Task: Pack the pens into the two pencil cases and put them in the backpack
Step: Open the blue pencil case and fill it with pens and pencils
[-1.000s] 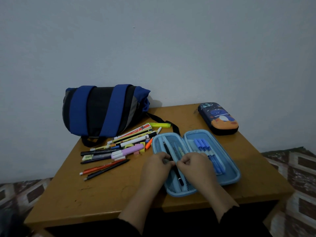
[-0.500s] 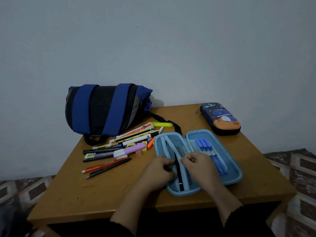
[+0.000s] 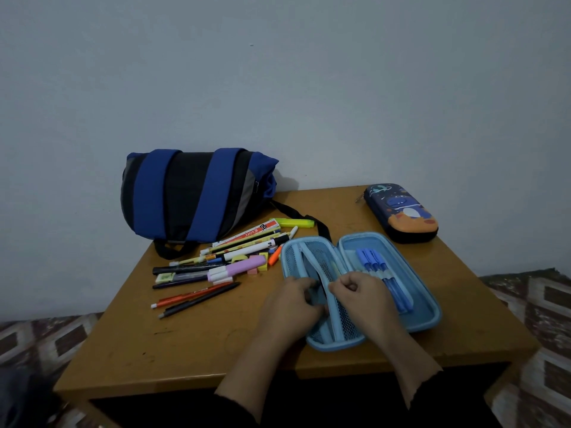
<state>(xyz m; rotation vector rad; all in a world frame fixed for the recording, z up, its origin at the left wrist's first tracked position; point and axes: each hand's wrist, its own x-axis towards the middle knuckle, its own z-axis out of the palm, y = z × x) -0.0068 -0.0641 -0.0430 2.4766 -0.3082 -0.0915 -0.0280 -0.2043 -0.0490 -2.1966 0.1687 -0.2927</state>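
Note:
A light blue pencil case (image 3: 423, 316) lies open on the wooden table (image 3: 191, 344). Its right half holds blue pens (image 3: 375, 264); its left half has a mesh pocket (image 3: 321, 257). My left hand (image 3: 290, 307) reaches into that pocket with curled fingers; what it holds is hidden. My right hand (image 3: 360, 293) pinches the pocket's light blue edge strip beside it. Loose pens and markers (image 3: 222, 267) lie in a pile to the left. A closed dark blue pencil case (image 3: 401, 211) sits at the back right. The blue and black backpack (image 3: 191, 196) lies at the back left.
A black backpack strap (image 3: 296, 211) runs across the table towards the open case. A grey wall stands right behind the table. Patterned floor (image 3: 537, 304) shows on both sides, and the table's front edge is close to me.
The black pen seen over the mesh pocket is now out of sight under my left hand, which has pushed further into the pocket. My right hand stays on the pocket's edge.

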